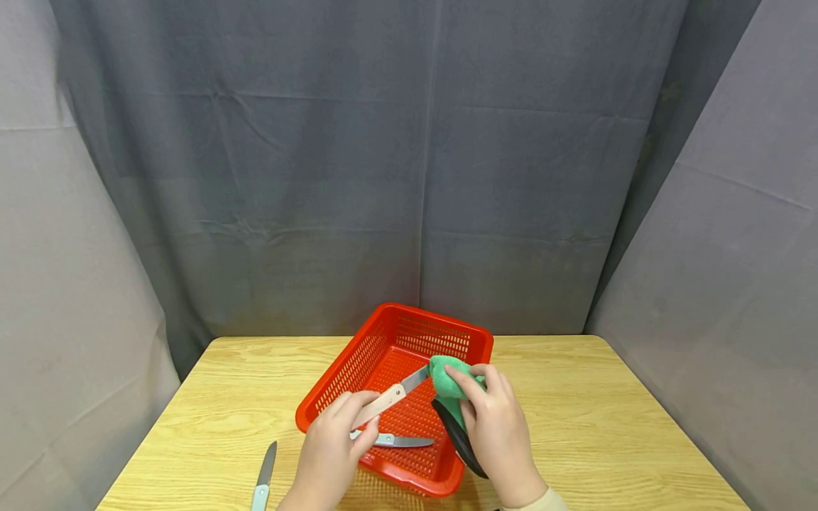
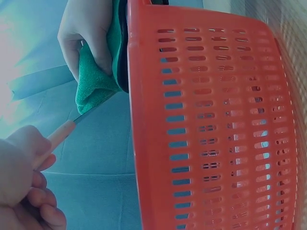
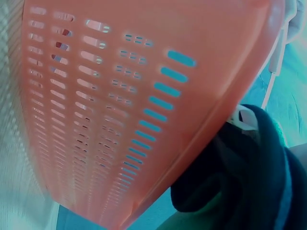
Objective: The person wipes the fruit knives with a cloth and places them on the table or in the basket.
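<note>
Wiping of the knife (image 1: 399, 391) was apparently in hand; for the next move, a steady stroke with the fingers kept off the cutting edge seemed called for. The handle was gripped by the left hand (image 1: 335, 440) above the basket (image 1: 441, 321), and the blade's end was covered by the cloth (image 1: 441, 369), held in the right hand's (image 1: 497, 419) curled fingers. A second knife (image 1: 412, 442) was seen inside, toward the basket's near edge; a third knife (image 1: 265, 468), on the table (image 1: 601, 411) between its left edge and the basket.

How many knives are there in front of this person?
3: a cream-handled knife in the left hand, a blue-handled knife in the red basket, and a second blue-handled knife on the table, left of the basket. Others could be hidden.
</note>
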{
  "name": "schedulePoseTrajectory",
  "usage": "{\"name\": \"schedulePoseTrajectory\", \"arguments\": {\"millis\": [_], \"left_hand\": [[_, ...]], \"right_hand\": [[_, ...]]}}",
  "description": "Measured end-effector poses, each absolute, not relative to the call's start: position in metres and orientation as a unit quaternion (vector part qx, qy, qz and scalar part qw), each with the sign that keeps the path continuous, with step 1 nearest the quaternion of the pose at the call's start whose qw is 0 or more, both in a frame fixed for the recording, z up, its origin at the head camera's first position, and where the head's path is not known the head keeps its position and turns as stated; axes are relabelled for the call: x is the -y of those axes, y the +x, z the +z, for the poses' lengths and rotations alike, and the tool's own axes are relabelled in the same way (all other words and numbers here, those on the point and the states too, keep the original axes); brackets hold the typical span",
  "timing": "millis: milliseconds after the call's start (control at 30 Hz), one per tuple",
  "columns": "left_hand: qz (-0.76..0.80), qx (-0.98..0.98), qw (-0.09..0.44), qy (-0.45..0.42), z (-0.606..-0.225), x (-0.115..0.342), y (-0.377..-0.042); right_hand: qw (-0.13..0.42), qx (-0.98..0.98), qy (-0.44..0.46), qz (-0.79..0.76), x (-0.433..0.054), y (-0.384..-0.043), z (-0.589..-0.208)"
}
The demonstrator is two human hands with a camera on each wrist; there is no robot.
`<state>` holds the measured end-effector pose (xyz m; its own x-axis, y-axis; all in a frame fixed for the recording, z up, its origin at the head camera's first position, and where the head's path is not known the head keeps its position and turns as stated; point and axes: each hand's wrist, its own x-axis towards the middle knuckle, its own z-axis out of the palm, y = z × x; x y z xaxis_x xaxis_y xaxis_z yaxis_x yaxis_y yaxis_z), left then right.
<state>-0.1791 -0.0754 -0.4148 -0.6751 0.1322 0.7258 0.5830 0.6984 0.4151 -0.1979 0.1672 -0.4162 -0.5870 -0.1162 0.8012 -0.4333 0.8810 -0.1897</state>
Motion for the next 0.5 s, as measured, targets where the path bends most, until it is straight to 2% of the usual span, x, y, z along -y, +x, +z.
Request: {"name": "schedulePoseTrajectory", "arguments": {"millis": [300,500], "left_hand": [[-0.317,0.855,0.356,-0.204,-0.4167,0.0742,-0.179],[-0.329,0.861,0.34,-0.185,-0.4163,0.0734,-0.1783]], "right_hand": [[0.442,0.868,0.122,0.193,-0.1683,-0.1973,-0.415],[0.452,0.862,0.127,0.191,-0.1672,-0.1942,-0.4111]]}}
